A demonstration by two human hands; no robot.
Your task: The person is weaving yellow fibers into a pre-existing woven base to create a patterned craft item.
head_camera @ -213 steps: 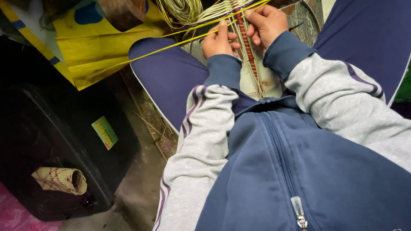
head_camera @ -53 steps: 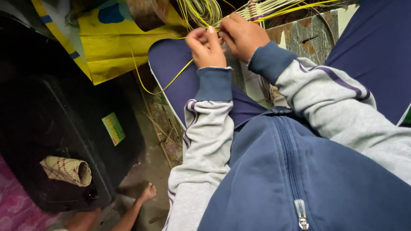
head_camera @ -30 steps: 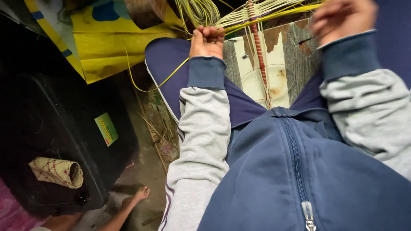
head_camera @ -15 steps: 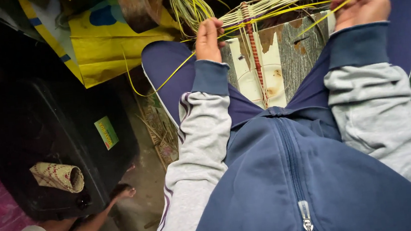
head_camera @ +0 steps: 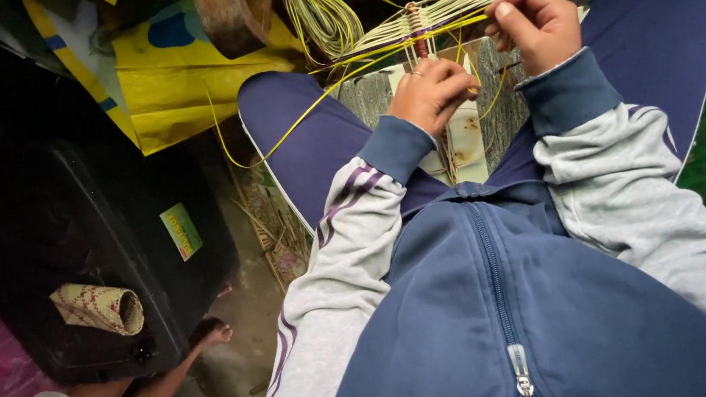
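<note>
Yellow strip pinched in both hands, left hand, right hand; black case at nine o'clock on floor.

Person wearing: navy zip-front jacket, grey sleeves bearing purple stripes, navy ribbed cuffs, navy trousers; ring showing on left hand.

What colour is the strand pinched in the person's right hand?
Yellow. The strand loops down from the right hand, seen best in the head view.
</note>
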